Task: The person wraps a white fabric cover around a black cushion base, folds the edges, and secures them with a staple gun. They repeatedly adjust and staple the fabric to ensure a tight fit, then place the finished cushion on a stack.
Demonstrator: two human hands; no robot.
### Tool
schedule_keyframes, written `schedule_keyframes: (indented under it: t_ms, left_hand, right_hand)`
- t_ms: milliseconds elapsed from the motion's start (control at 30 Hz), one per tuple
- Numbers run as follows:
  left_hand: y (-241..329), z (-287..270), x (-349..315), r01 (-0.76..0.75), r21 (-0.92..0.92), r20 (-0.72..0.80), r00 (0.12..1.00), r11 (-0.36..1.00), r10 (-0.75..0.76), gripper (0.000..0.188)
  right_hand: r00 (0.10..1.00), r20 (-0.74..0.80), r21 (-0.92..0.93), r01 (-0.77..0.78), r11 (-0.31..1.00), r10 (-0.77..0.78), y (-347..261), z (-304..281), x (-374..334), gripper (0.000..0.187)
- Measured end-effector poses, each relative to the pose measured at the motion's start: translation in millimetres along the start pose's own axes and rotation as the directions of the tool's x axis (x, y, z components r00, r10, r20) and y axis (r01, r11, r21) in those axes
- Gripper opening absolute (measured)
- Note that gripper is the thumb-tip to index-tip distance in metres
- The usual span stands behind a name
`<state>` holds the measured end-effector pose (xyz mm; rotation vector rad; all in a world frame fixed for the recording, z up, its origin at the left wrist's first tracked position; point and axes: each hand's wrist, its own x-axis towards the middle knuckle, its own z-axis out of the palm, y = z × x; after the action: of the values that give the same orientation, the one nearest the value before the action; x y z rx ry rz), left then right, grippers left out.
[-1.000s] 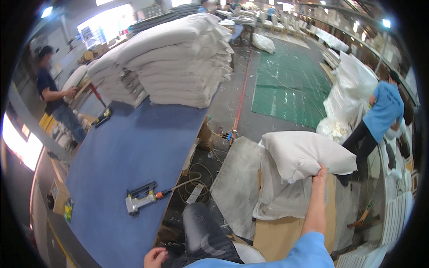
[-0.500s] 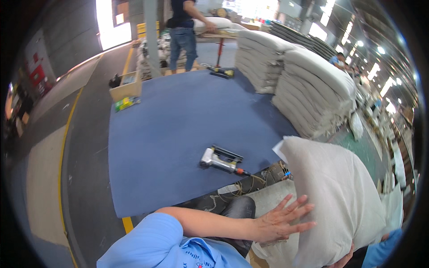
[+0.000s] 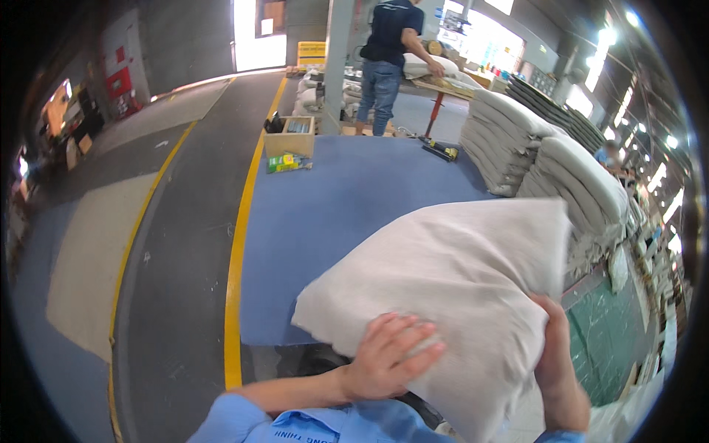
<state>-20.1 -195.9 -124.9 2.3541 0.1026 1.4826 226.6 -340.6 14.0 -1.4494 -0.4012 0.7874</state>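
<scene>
A pale grey-beige cushion (image 3: 450,280), padded and covered in cloth, is held tilted over the near part of a blue-topped table (image 3: 317,214). My left hand (image 3: 395,356) lies on its near face with the fingers stretched out, slightly blurred. At the right edge of the cushion, my right hand (image 3: 555,340) grips it, the fingertips partly hidden by the cloth. The staple gun seen earlier on the table is now hidden behind the cushion.
Several similar cushions (image 3: 572,181) are stacked at the right. Toward the table's far end lie another staple gun (image 3: 441,150), a wooden box (image 3: 290,139) and a green-yellow packet (image 3: 286,163). A person (image 3: 388,63) stands beyond, touching cushions. A grey post (image 3: 336,66) rises nearby.
The cushion has come up from the lower right across the table, covering the near staple gun. My left hand now touches it. The view has turned left.
</scene>
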Motion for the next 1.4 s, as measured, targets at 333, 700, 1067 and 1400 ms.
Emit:
schedule_keyframes:
  t_ms: [333, 700, 1067, 1400]
  left_hand:
    - [-110.4, -91.3, 35.0, 0.676, -0.321, -0.242, 0.619, 0.664, -0.747, 0.059]
    - [-182.1, -146.1, 36.5, 0.637, -0.457, -0.23, 0.59, 0.621, -0.774, 0.06]
    - [-169.6, -155.3, 6.8, 0.664, -0.491, -0.184, 0.554, 0.564, -0.812, 0.052]
    - [-155.0, -149.8, 13.0, 0.716, -0.287, -0.193, 0.608, 0.636, -0.77, 0.066]
  right_hand:
    - [0.892, 0.413, -0.034, 0.218, 0.975, -0.185, -4.8, 111.1, 122.9, 0.048]
    - [0.902, 0.396, -0.906, 0.415, 0.089, -0.168, 263.0, 17.6, 246.0, 0.039]
    - [0.907, 0.182, -0.936, 0.278, 0.214, -0.38, 247.3, 1.7, 278.2, 0.054]
    - [0.084, 0.716, -0.394, 0.868, -0.303, -0.693, -37.3, 177.8, 151.2, 0.117]
